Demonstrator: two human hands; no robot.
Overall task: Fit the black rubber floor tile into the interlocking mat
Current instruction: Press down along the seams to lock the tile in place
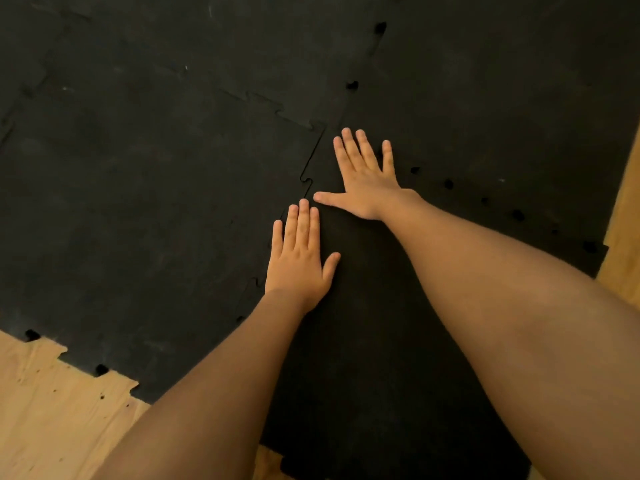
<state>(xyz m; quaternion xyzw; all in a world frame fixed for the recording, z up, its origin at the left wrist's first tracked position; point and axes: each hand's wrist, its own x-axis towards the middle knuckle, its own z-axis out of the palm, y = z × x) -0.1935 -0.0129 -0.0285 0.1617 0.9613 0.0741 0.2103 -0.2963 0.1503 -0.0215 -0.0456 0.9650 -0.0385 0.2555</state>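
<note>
- The wooden floor (52, 410) is pale and shows at the bottom left and far right.
- One black rubber tile (363, 358) lies flat between the two bare arms. It is dark and plain, with bumpy puzzle edges.
- Two hands press on it, and neither one grips anything.
- The left hand (298, 265) lies flat and open, fingers close together, at the tile's left edge, right by the seam (306, 180).
- The right hand (367, 181) lies flat farther up, fingers spread wide, thumb pointing at the seam.
- The big mat (156, 202) spreads left and beyond, made of joined black pieces.
- Small dark gaps (448, 184) dot the tile's right edge.
</note>
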